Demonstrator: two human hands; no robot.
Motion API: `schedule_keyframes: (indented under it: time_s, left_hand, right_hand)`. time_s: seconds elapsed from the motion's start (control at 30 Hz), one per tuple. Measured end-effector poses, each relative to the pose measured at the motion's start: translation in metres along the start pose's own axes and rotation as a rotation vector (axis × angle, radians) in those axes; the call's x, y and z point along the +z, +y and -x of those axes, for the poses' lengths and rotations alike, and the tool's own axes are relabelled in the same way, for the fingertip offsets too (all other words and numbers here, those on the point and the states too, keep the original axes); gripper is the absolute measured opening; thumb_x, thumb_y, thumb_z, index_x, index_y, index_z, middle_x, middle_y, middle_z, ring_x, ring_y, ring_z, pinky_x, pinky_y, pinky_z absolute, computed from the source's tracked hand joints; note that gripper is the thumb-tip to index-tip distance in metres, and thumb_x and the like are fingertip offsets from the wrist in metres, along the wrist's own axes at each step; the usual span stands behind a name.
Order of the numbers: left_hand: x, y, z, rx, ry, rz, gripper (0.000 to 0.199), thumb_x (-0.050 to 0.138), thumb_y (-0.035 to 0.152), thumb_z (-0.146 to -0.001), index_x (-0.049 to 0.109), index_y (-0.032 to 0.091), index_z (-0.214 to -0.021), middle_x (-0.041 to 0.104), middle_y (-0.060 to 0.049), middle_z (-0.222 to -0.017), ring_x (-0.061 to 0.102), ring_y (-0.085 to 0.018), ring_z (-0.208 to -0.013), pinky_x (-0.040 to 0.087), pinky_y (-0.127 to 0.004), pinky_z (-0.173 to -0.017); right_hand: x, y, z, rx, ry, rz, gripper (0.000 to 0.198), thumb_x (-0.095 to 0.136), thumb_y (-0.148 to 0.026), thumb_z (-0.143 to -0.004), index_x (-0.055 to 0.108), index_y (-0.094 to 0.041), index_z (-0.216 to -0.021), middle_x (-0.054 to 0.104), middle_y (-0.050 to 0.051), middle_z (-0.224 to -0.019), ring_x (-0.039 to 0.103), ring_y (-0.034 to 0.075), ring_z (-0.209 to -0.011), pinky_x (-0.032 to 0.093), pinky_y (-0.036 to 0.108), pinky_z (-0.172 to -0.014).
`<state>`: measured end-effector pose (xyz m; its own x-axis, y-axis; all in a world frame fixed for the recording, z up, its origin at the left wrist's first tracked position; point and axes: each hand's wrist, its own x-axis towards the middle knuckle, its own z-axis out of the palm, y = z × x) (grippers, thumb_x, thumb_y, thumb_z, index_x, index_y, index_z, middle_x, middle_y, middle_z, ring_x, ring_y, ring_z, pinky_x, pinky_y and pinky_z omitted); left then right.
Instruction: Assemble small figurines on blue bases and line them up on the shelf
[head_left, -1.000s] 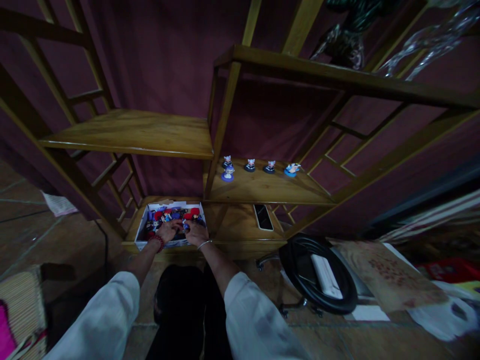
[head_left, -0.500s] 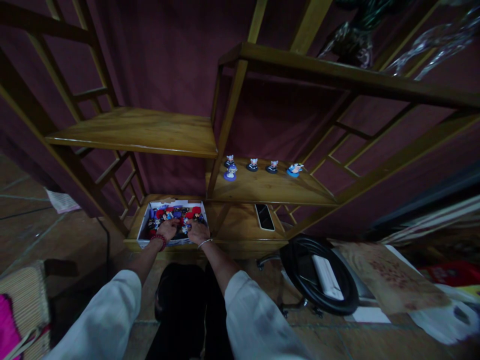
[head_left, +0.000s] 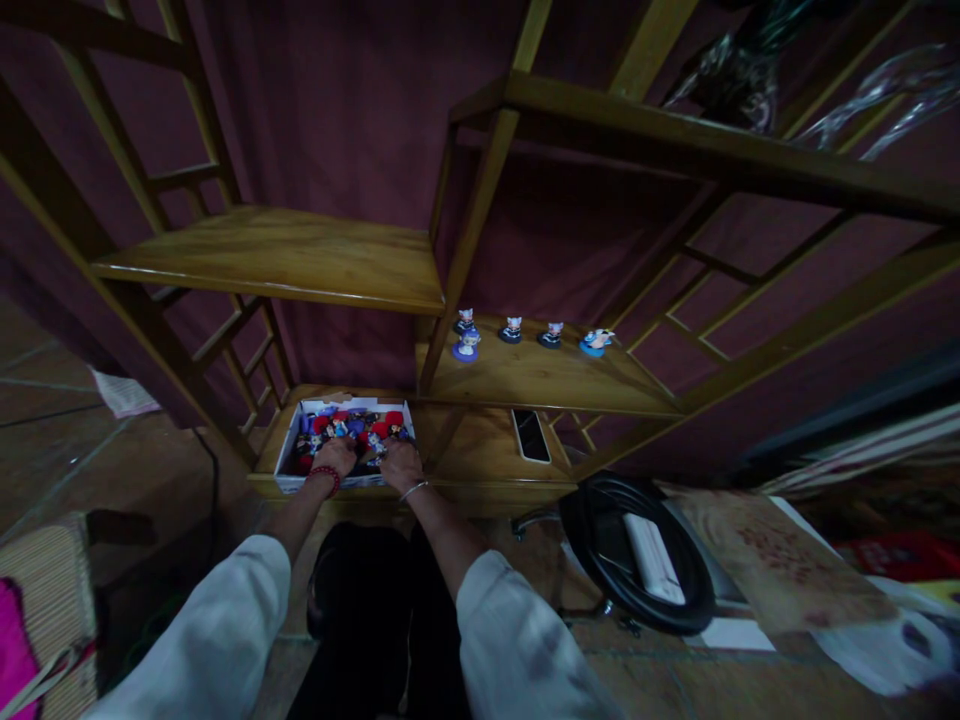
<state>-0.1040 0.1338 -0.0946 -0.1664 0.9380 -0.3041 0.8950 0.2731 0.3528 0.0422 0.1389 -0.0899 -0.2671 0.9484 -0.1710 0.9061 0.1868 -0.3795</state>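
Note:
A shallow white cardboard box [head_left: 288, 462] on the lowest shelf holds many small toy figurines [head_left: 324, 428] in red, blue, purple and black. My left hand [head_left: 337, 457], with a red bead bracelet, reaches into the box over its front side, fingers bent together among the figurines. Just right of it, my right hand [head_left: 403, 465], wearing a silvery bracelet, leans over the box's front right corner with curled fingers beside a white-and-blue figurine [head_left: 375, 443]. Fingertips of both hands are partly hidden and dim, so what they grip cannot be made out.
Several figurines on round bases, one a purple-based figurine [head_left: 466, 346], stand on the middle shelf [head_left: 555, 378]. A phone [head_left: 532, 436] lies right of the box. Upright wooden posts [head_left: 480, 215] divide the shelves. A black-rimmed stool [head_left: 637, 555] stands at right, a woven seat [head_left: 56, 580] at left.
My right hand has drawn back slightly toward the box's front right corner, its fingers more curled. My left hand stays among the figurines. The view has shifted a little.

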Motion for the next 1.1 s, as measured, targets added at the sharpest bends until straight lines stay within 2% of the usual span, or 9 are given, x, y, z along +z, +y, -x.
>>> schedule_keyframes:
  time_s: [0.2,0.37,0.53,0.63,0.8,0.93,1.1]
  left_hand:
    - [0.001,-0.001,-0.001,-0.013,-0.028,0.052,0.034,0.043,0.018,-0.073,0.060,0.020,-0.103,0.060,-0.007,-0.110,0.054,-0.018,-0.103,0.040,-0.026,-0.086]
    - [0.000,-0.001,-0.001,0.005,-0.046,0.059,0.036,0.043,0.019,-0.072,0.059,0.020,-0.104,0.060,-0.008,-0.111,0.053,-0.019,-0.104,0.039,-0.028,-0.087]
    - [-0.001,0.001,0.000,0.039,-0.067,0.056,0.038,0.042,0.018,-0.072,0.059,0.020,-0.105,0.060,-0.007,-0.110,0.053,-0.018,-0.104,0.039,-0.027,-0.087]
    - [-0.001,0.002,0.001,0.071,-0.084,0.050,0.036,0.041,0.018,-0.072,0.061,0.022,-0.101,0.062,-0.006,-0.108,0.054,-0.018,-0.102,0.040,-0.026,-0.085]
    - [0.000,0.002,0.005,0.085,-0.112,0.012,0.038,0.042,0.021,-0.072,0.059,0.024,-0.105,0.061,-0.005,-0.108,0.055,-0.020,-0.101,0.041,-0.030,-0.084]
    - [0.001,0.002,0.005,0.119,-0.136,-0.014,0.039,0.041,0.019,-0.071,0.059,0.023,-0.106,0.060,-0.005,-0.110,0.054,-0.019,-0.103,0.040,-0.028,-0.087]
    - [0.002,0.003,0.005,0.143,-0.141,-0.026,0.036,0.040,0.016,-0.071,0.062,0.023,-0.099,0.062,-0.004,-0.108,0.054,-0.017,-0.103,0.039,-0.026,-0.088]
  right_hand:
    - [0.001,0.007,-0.005,0.001,0.012,-0.061,0.036,0.045,-0.004,-0.070,0.058,-0.013,-0.102,0.065,0.009,-0.094,0.060,0.013,-0.085,0.044,0.018,-0.072]
    - [0.000,0.007,-0.002,-0.061,-0.027,-0.017,0.030,0.046,-0.007,-0.069,0.063,-0.014,-0.092,0.066,0.008,-0.092,0.059,0.015,-0.088,0.043,0.020,-0.076]
    - [-0.004,0.003,0.009,-0.141,-0.071,0.037,0.034,0.044,-0.010,-0.072,0.063,-0.021,-0.096,0.063,0.004,-0.103,0.056,0.014,-0.095,0.041,0.022,-0.081]
    - [-0.008,-0.001,0.018,-0.171,-0.135,0.105,0.032,0.041,-0.016,-0.076,0.062,-0.028,-0.096,0.064,0.000,-0.102,0.057,0.014,-0.094,0.041,0.025,-0.081]
    - [-0.020,-0.007,0.032,-0.254,-0.122,0.186,0.033,0.033,-0.028,-0.084,0.053,-0.035,-0.109,0.064,-0.003,-0.100,0.058,0.014,-0.091,0.040,0.027,-0.081]
    - [-0.024,-0.010,0.040,-0.281,-0.104,0.259,0.037,0.025,-0.036,-0.087,0.056,-0.029,-0.106,0.066,0.002,-0.095,0.060,0.016,-0.086,0.041,0.030,-0.076]
    - [-0.021,-0.009,0.045,-0.313,-0.111,0.288,0.060,0.011,-0.045,-0.088,0.064,-0.017,-0.087,0.066,0.010,-0.093,0.059,0.019,-0.088,0.040,0.032,-0.077]
